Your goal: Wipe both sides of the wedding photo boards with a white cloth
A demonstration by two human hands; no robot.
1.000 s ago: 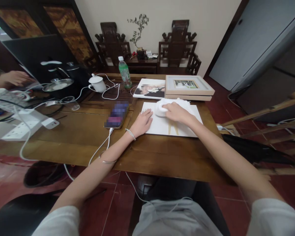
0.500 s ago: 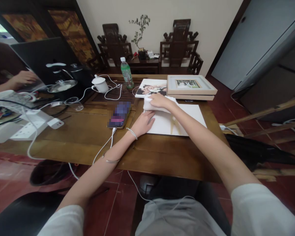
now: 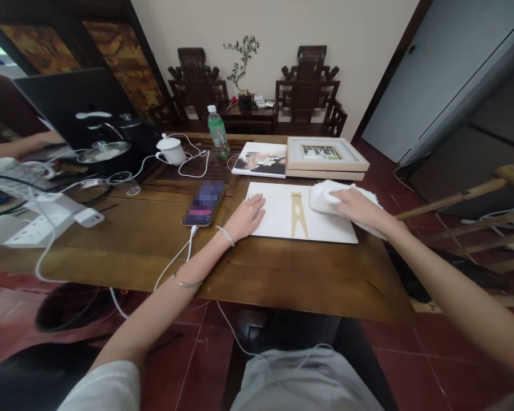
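A white flat panel lies on the wooden table in front of me. On its face is a tan, A-shaped piece with an oval hole, like a picture-frame stand. My left hand rests flat on the panel's left edge, fingers stretched out. My right hand grips a bunched white cloth against the panel's right part. Some of the cloth spreads out behind the hand past the panel's right edge.
Behind the panel are a photo print and stacked light-wood picture frames. A green-labelled bottle, lidded white cup, charging phone and power strip stand to the left. Another person's arm is at the far left.
My right hand has swept the cloth from the panel's upper left to its right side, uncovering the tan piece. My left hand stays at the left edge. The view has shifted slightly.
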